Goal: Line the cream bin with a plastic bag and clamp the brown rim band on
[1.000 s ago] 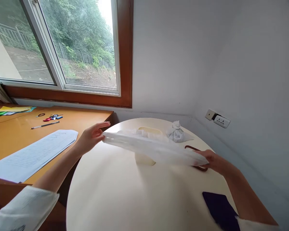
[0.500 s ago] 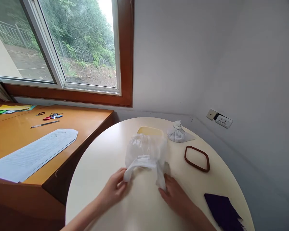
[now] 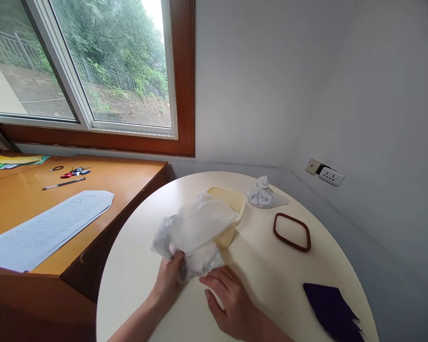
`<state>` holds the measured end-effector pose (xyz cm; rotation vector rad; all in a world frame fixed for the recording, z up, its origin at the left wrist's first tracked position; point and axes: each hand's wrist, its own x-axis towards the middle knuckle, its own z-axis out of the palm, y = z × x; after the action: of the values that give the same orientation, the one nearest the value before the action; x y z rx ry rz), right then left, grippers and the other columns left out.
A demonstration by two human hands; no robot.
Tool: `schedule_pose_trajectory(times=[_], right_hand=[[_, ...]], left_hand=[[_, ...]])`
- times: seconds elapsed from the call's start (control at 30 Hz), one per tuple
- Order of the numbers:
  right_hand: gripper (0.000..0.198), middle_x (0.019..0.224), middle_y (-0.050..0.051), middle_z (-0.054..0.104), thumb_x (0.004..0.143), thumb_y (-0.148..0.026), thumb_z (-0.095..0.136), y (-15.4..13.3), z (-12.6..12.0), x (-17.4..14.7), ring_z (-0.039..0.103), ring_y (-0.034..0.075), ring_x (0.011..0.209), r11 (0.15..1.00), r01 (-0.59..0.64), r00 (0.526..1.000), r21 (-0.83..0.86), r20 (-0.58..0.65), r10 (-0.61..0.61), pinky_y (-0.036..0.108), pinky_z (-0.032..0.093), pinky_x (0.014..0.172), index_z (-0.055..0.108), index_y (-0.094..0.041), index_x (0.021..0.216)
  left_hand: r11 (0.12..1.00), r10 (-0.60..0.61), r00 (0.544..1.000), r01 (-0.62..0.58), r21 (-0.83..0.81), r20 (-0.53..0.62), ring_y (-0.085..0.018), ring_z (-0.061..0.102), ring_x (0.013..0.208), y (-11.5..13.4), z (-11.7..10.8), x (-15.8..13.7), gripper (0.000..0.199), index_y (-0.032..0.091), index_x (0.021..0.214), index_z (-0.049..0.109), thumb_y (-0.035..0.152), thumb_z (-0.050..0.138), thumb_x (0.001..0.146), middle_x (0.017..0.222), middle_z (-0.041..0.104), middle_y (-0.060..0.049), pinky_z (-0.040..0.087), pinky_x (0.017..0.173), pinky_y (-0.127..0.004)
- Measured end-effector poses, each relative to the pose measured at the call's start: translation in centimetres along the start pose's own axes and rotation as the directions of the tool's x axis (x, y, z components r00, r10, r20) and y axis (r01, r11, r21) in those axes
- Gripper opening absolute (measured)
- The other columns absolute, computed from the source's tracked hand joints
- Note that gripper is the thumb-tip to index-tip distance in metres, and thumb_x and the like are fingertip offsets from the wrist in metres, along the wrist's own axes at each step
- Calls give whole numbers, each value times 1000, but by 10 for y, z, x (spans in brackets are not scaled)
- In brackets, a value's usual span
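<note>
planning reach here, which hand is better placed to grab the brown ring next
Probably the right hand: the brown ring lies nearer to it, while the left hand is farther off and grips the white plastic bag.

Bare left hand (image 3: 169,278), bare right hand (image 3: 233,301), slim fingers (image 3: 217,284), uncovered forearms (image 3: 140,317) (slender too)

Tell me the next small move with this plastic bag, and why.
Probably close the right hand on the plastic bag's near edge. Its thumb and fingers are apart beside that edge, while the left hand alone appears to grip the bunched bag, which hides part of the yellow container; a second grip would likely make it easier to spread.
</note>
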<state>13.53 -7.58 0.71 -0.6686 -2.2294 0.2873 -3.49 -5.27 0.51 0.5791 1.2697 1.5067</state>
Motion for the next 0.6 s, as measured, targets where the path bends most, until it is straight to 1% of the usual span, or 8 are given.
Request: schedule_pose_trajectory(times=[0.03,0.1,0.2,0.27,0.33,0.4,0.47,0.6], right_hand=[[33,90,5,58,79,-7,44,3,-3,1,53,17,83,1000,27,996,-5,-89,-27,34,46,75,48,-19,109],[33,90,5,56,79,-6,44,13,-11,6,52,18,85,997,19,966,-71,-254,-36,35,46,75,48,-20,108],[38,106,9,50,80,-16,52,30,-25,23,48,23,102,964,-135,900,-231,-435,22,43,44,85,44,-22,116],[49,120,12,44,78,-29,59,41,-33,38,40,27,116,927,-245,880,-283,-467,90,49,39,93,40,-22,122],[47,126,13,41,75,-39,61,51,-39,51,34,30,123,906,-293,877,-306,-464,127,51,37,96,44,-23,116],[38,126,12,43,73,-45,62,60,-41,59,34,30,125,899,-311,880,-307,-450,151,50,37,97,50,-22,102],[33,123,12,46,73,-47,61,68,-41,63,36,29,124,896,-326,876,-300,-451,168,49,38,96,50,-21,91],[32,118,12,50,74,-48,59,80,-36,71,36,29,123,879,-373,854,-297,-479,201,48,37,97,47,-21,86]], left_hand=[[997,-45,998,43,-68,-34,-16,59,61,3,0,2,11,16,75,57,21,60,65,63,62,1,47,53,-23],[985,-117,992,111,-129,-36,-12,55,51,8,-1,5,10,16,71,54,19,59,63,57,58,2,42,44,-21],[981,-157,986,150,-125,-48,-10,48,42,11,-4,9,10,16,70,53,21,58,63,51,52,5,39,40,-20],[982,-154,987,149,-117,-44,-9,47,42,10,-5,10,11,17,71,53,24,58,65,50,49,5,39,40,-20],[981,-157,987,151,-120,-44,-9,47,42,10,-7,10,10,18,71,52,24,57,65,50,48,6,39,40,-21],[978,-176,982,166,-123,-73,-9,45,41,10,-8,11,10,19,68,49,23,57,63,50,46,6,38,38,-21],[974,-200,973,185,-128,-115,-10,42,39,12,-10,13,12,21,65,45,22,56,62,47,41,7,36,36,-22],[978,-196,963,176,-115,-188,-10,38,37,15,-18,20,16,23,61,37,19,53,61,45,35,7,35,35,-24]])
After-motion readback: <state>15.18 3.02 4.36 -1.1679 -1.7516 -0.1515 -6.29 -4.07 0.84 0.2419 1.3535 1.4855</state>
